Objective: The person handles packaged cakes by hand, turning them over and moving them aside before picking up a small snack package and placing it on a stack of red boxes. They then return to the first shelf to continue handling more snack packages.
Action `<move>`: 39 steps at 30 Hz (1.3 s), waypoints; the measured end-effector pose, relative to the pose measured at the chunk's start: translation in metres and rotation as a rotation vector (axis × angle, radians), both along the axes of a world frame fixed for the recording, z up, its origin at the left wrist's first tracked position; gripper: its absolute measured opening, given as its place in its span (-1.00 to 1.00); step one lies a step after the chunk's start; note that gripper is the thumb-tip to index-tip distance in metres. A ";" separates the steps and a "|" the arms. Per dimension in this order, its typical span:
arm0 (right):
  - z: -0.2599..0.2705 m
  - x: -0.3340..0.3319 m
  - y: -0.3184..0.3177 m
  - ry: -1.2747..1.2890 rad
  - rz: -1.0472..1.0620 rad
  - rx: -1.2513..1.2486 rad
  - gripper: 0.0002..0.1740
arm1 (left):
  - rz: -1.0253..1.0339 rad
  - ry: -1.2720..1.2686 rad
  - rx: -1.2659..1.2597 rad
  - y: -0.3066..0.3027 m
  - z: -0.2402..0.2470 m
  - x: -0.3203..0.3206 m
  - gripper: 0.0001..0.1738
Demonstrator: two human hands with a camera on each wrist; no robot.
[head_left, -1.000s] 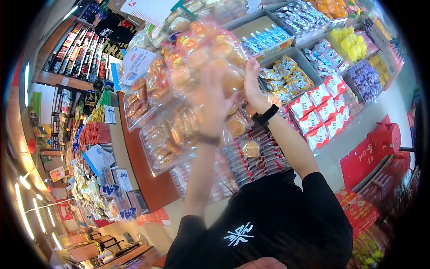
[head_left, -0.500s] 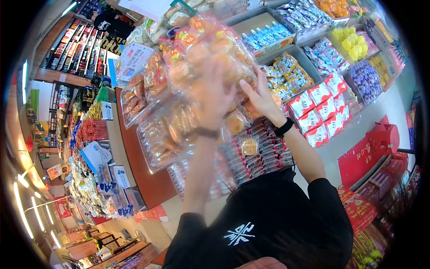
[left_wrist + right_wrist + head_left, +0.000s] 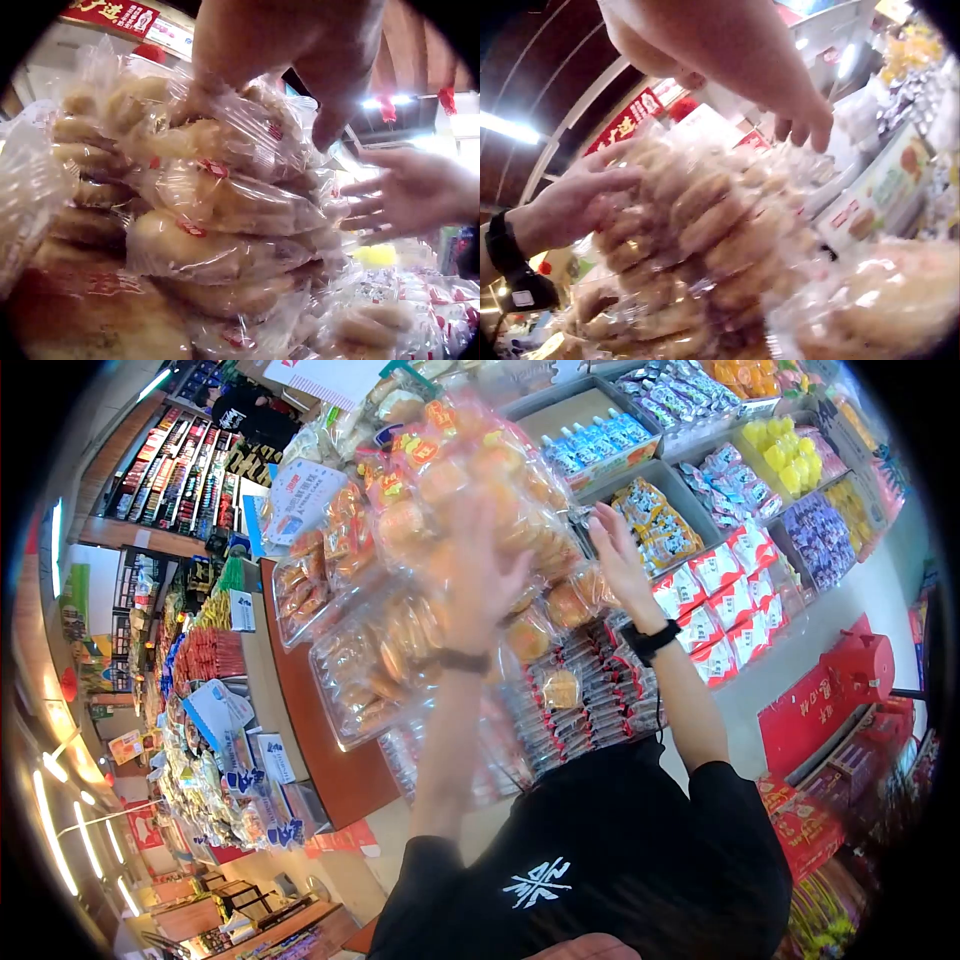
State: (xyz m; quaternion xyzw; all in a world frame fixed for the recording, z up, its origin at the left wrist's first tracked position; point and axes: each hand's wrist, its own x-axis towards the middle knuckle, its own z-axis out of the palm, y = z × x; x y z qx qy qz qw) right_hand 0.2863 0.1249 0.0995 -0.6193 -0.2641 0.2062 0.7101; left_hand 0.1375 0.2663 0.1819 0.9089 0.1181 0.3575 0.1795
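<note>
A tall stack of round pastries in clear plastic bags point(image 3: 410, 525) rises from the middle of the display. My left hand point(image 3: 478, 575) lies on the stack's near side, with fingers extended; in the left wrist view its fingertips are right at the upper bags point(image 3: 225, 199). Just to the right of the stack my right hand point(image 3: 622, 560) is raised with straight fingers and nothing in its grasp. The right wrist view has the left hand point(image 3: 570, 199) against the stack's side and the right hand point(image 3: 735, 52) above it.
A clear tray of long pastries point(image 3: 365, 665) lies left of the stack, near the brown table edge point(image 3: 335, 760). Rows of red-trimmed packets point(image 3: 580, 720) lie in front. To the right are white-and-red packs point(image 3: 715, 605) and boxes of wrapped sweets point(image 3: 655, 525).
My right hand has moved away from the stack to the right, leaving a gap beside the bags. The left hand stays at the stack in nearly the same place.
</note>
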 end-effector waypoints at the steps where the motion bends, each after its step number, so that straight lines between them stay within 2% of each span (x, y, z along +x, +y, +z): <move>1: -0.002 0.007 -0.012 -0.001 0.024 -0.056 -0.31 | 0.008 0.005 -0.002 -0.002 0.001 -0.001 -0.05; 3: -0.006 0.017 -0.037 -0.004 0.071 -0.173 -0.29 | 0.015 -0.008 0.022 -0.002 0.000 0.000 -0.03; 6: -0.018 0.022 -0.061 -0.388 0.156 -0.408 -0.24 | 0.018 -0.018 0.027 -0.005 -0.002 0.000 -0.03; 7: -0.021 0.023 -0.066 -0.497 0.194 -0.468 -0.08 | 0.017 -0.022 0.028 -0.007 -0.002 0.001 -0.04; 10: -0.032 0.012 -0.069 -0.510 0.275 -0.744 0.08 | 0.013 -0.050 0.021 -0.011 -0.001 0.001 -0.12; 11: -0.041 0.008 -0.067 -0.498 0.266 -0.740 0.20 | 0.008 -0.067 0.012 -0.013 -0.001 0.000 -0.15; 14: -0.072 0.002 -0.062 -0.528 0.241 -0.686 0.17 | 0.002 -0.123 0.011 -0.012 0.000 -0.006 -0.20; 17: -0.070 -0.002 -0.056 -0.518 0.184 -0.687 0.09 | 0.033 -0.122 0.007 -0.018 0.000 -0.018 -0.21; 20: -0.070 -0.001 -0.057 -0.523 0.180 -0.699 0.03 | 0.104 -0.151 0.123 -0.019 -0.006 -0.037 -0.20; 24: -0.069 0.003 -0.058 -0.539 0.214 -0.680 -0.05 | 0.209 -0.206 -0.019 -0.040 -0.012 -0.069 -0.31; 26: -0.060 -0.001 -0.061 -0.588 0.221 -0.668 -0.09 | 0.290 -0.135 -0.037 -0.069 -0.022 -0.095 -0.38; 28: -0.054 -0.006 -0.063 -0.642 0.225 -0.626 -0.12 | 0.238 -0.180 -0.131 -0.106 -0.058 -0.105 -0.47; 30: -0.068 0.000 -0.061 -0.677 0.209 -0.581 -0.13 | 0.011 0.026 -0.337 -0.134 -0.068 -0.100 -0.49; 32: -0.074 0.003 -0.063 -0.669 0.223 -0.564 -0.14 | -0.031 0.165 -0.570 -0.155 -0.072 -0.085 -0.48; 35: -0.063 0.008 -0.066 -0.559 0.235 -0.597 -0.19 | -0.049 0.132 -0.855 -0.167 -0.125 -0.072 -0.43; 39: -0.056 0.007 -0.071 -0.534 0.184 -0.543 -0.20 | -0.075 0.092 -1.173 -0.163 -0.149 -0.063 -0.42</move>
